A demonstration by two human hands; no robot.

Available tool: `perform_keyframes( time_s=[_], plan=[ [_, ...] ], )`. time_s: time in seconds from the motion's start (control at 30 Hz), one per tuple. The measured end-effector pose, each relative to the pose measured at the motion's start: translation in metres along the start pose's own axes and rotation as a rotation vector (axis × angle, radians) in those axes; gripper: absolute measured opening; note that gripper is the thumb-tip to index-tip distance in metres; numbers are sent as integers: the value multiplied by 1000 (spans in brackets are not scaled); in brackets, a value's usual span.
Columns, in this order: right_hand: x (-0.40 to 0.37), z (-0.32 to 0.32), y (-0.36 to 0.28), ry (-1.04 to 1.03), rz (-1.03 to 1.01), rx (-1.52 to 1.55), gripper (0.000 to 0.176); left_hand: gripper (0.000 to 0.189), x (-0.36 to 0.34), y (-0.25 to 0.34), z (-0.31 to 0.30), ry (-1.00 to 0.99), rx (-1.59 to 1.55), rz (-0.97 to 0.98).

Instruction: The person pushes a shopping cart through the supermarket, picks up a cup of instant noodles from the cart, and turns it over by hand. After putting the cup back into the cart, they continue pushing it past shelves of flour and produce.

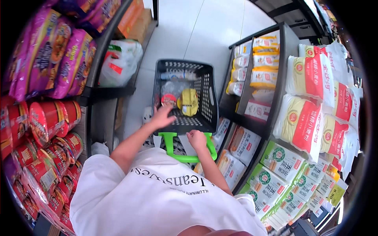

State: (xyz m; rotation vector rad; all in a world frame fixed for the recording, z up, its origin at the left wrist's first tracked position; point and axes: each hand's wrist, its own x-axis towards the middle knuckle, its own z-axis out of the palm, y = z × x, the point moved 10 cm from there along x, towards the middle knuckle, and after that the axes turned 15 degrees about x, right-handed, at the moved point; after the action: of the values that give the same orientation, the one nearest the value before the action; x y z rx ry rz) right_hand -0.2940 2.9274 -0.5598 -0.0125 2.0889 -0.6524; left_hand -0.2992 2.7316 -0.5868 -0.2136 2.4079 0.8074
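Note:
My left hand (162, 117) reaches over the near left part of a black basket (204, 125), its fingers apart. Its fingertips are right at a round red item (169, 99) inside. Beside that lies a yellow package (189, 102). Clear plastic packaging (173, 87) and a white-and-blue pack (178, 75) lie farther back. Closed, with its fingers curled, my right hand (195, 139) is at the basket's near rim, inside the loop of the green handle (185, 158). My right forearm crosses over the handle. What the right hand's fingers hold, if anything, is hidden.
On the left, shelves hold purple noodle packs (55, 51) and red noodle tubs (47, 120). A white plastic bag (121, 61) sits on a lower shelf. To the right are flour bags (301, 122), yellow-and-white packs (264, 59) and green-and-white boxes (281, 160). Pale floor tiles (197, 31) stretch ahead.

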Motion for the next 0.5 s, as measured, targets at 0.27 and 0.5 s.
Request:
perform_keyframes(
  time_s=[0.27, 0.5],
  plan=[
    [40, -41, -51, 305, -378, 188, 39, 116, -81, 109, 29, -487, -16, 190],
    [61, -102, -79, 464, -492, 470, 32, 66, -66, 136, -6, -153, 459, 286]
  ],
)
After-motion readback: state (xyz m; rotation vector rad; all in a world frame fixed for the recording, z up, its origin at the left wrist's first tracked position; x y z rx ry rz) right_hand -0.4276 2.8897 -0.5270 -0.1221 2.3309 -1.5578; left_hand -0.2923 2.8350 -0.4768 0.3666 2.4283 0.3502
